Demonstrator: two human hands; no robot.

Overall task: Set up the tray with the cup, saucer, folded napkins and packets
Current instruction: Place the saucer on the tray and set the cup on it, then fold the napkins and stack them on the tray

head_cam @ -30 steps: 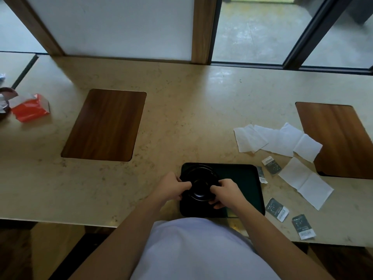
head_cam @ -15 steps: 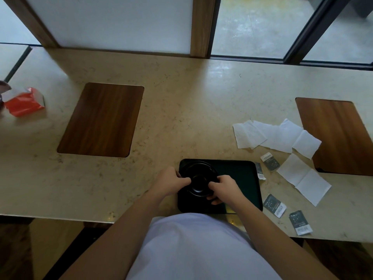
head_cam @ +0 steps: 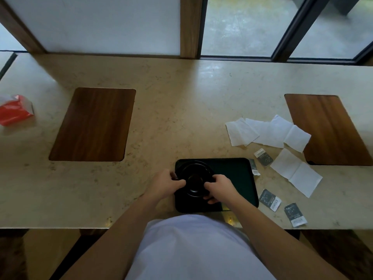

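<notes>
A black tray [head_cam: 234,174] lies at the counter's near edge, right in front of me. On its left half sits a black saucer [head_cam: 193,168] with a black cup [head_cam: 196,181] at its middle. My left hand [head_cam: 166,182] grips the cup and saucer from the left, and my right hand [head_cam: 220,187] grips them from the right, fingers curled at the rim. White napkins [head_cam: 268,131] lie unfolded to the right of the tray, another napkin [head_cam: 296,172] nearer. Dark packets [head_cam: 263,157] [head_cam: 269,199] [head_cam: 294,215] lie scattered beside the tray.
Two wooden inlays are set into the beige stone counter, one at the left [head_cam: 92,124], one at the far right [head_cam: 327,128]. A red packet [head_cam: 15,110] sits at the far left. Windows run behind the counter.
Both hands keep hold of the cup and saucer on the tray; only the camera view has shifted slightly.
</notes>
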